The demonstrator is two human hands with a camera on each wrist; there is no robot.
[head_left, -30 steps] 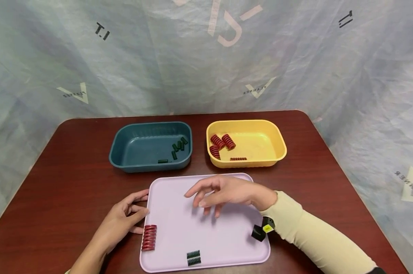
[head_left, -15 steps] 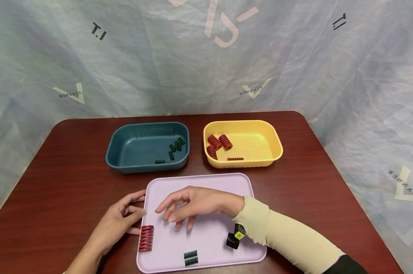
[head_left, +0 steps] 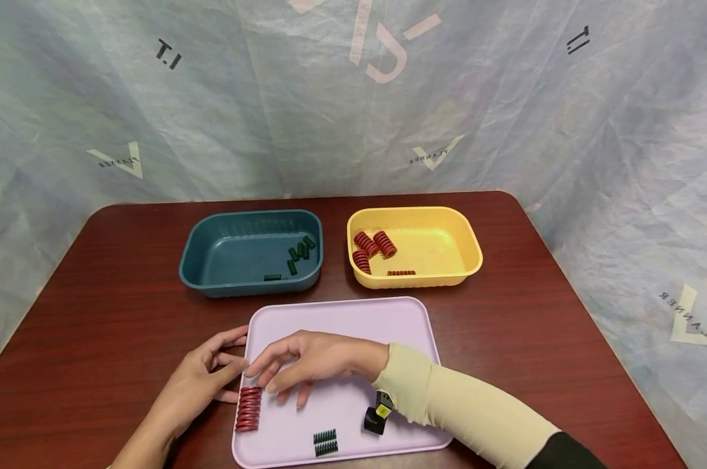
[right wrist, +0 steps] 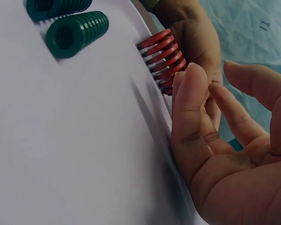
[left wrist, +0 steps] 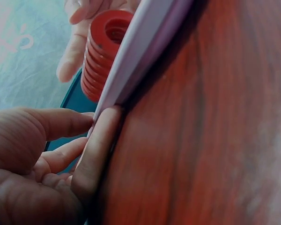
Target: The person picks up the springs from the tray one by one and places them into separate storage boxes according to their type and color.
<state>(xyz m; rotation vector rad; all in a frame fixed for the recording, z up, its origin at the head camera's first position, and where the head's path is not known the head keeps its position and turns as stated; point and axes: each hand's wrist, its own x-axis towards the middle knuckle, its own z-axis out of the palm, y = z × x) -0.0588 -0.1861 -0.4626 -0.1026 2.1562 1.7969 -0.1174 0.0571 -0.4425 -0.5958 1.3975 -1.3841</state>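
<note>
On the lilac tray (head_left: pixel 342 319), a red coil spring (head_left: pixel 249 409) lies along the left rim. Two small dark green springs (head_left: pixel 325 442) lie side by side near the front edge. My left hand (head_left: pixel 198 379) pinches the tray's left rim between thumb and fingers, as the left wrist view shows. Over the tray's left part hovers my right hand (head_left: pixel 315 361), its fingers spread and loosely bent, holding nothing. Its fingertips are close to the far end of the red spring (right wrist: pixel 164 60); in the right wrist view a gap shows between thumb and fingers.
Behind the tray stand a teal bin (head_left: pixel 248 286) with several green springs and a yellow bin (head_left: pixel 438 251) with several red springs. They rest on a dark reddish wooden table (head_left: pixel 523 312). A printed grey sheet (head_left: pixel 242 98) hangs behind and beside it.
My right hand has moved left and toward me across the tray, to beside the red spring. The left hand keeps its hold on the rim. The view has shifted slightly.
</note>
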